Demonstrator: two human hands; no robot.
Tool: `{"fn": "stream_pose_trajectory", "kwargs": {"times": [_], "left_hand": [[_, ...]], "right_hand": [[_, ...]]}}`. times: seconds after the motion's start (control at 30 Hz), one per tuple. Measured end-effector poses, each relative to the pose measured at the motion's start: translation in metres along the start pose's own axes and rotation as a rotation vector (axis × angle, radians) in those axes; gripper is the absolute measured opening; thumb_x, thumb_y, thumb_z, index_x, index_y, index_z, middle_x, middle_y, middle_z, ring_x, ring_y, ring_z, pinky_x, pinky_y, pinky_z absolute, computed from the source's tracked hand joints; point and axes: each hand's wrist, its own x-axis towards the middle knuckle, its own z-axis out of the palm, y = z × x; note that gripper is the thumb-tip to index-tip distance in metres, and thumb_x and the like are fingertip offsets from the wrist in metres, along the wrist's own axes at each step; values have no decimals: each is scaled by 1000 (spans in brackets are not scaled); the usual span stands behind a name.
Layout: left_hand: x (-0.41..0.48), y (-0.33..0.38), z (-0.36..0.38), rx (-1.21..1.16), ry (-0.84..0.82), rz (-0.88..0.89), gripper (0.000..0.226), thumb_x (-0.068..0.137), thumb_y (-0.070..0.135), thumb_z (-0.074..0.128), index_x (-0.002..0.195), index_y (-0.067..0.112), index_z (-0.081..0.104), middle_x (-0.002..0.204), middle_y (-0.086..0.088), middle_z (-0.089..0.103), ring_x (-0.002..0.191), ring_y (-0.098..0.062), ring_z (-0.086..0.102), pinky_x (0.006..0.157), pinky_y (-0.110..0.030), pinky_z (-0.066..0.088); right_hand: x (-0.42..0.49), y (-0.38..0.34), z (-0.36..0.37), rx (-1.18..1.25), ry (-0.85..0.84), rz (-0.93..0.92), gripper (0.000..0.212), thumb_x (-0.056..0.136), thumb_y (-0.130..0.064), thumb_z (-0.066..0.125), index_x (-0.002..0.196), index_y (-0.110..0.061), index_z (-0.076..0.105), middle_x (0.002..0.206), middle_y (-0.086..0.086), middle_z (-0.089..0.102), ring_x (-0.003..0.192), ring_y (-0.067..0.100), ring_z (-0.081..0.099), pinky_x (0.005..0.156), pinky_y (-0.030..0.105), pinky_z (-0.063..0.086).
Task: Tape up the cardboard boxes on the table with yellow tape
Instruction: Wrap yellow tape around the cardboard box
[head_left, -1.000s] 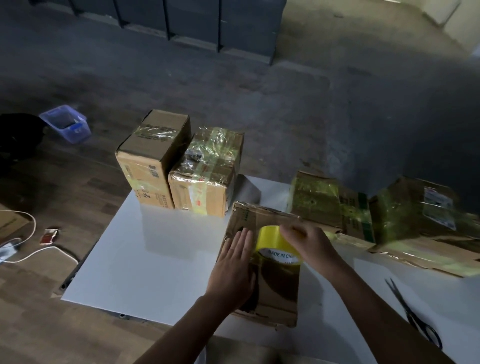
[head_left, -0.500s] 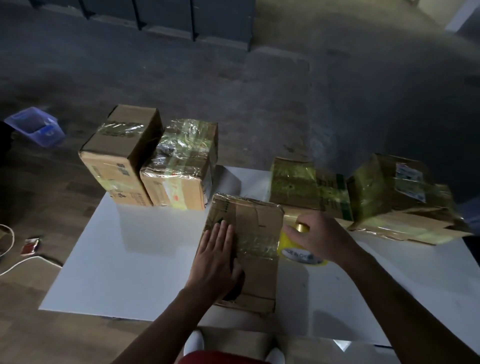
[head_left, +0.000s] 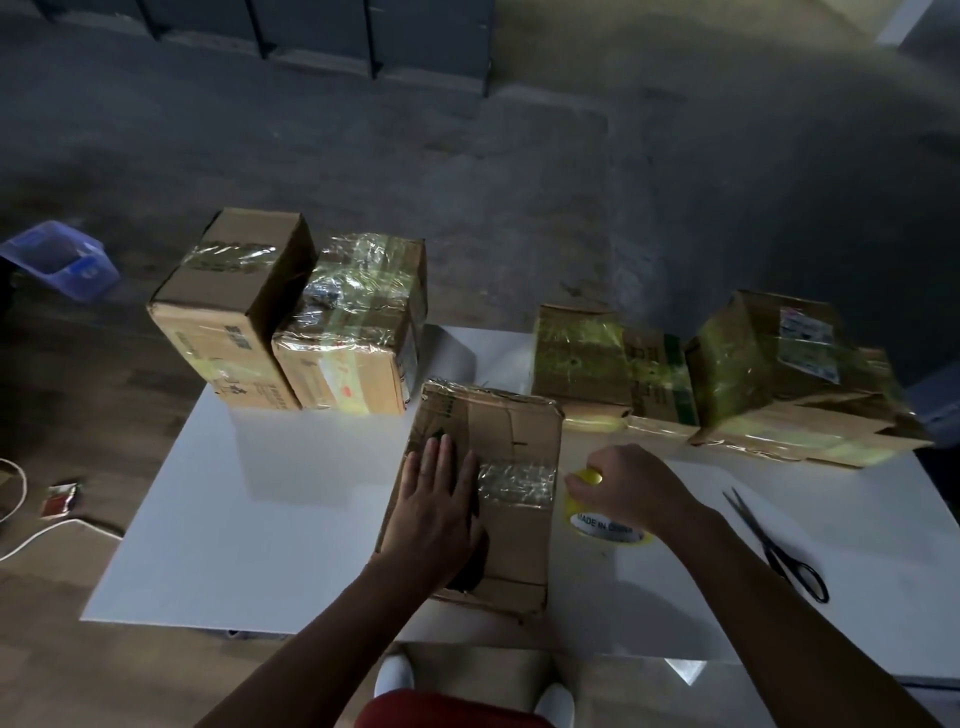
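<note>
L hand (head_left: 439, 512) flat, fingers straight, pressing box (head_left: 511, 441) at counter (head_left: 260, 519) centre. R hand (head_left: 626, 488) grips yellow tape roll (head_left: 605, 525) just right of box, strip across lid. Scissors (head_left: 776, 545) far right.

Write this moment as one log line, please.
left hand flat on box | right hand grips yellow tape roll beside box | tape strip across box top | scissors on table

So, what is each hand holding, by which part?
Right hand grips the yellow tape roll by its rim; left hand just presses the brown cardboard box.
</note>
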Motion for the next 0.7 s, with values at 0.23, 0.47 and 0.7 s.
{"fn": "stream_pose_trajectory", "kwargs": {"times": [0.23,0.47,0.7], "left_hand": [[10,18,5,-9,-190,230,82,97,33,47,151,27,-14,158,-19,-19,144,-38,-19,113,-59,-8],[21,71,-10,-83,-349,-62,85,95,62,23,150,7,-10,152,-31,-18,141,-52,-13,109,-68,0],[15,108,2,-86,-208,-132,79,98,25,42,148,1,-15,153,-32,-17,139,-55,-12,110,-67,0]], "right_hand": [[-5,-2,3,-20,-4,44,43,85,-44,56,55,-16,44,56,1,44,55,16,44,49,29,26],[-6,-1,11,34,18,71,39,87,-45,53,61,-16,53,61,1,51,64,19,52,54,29,31],[-12,13,15,102,-18,64,45,90,-46,51,67,-9,56,63,7,55,61,19,52,57,31,37]]}}
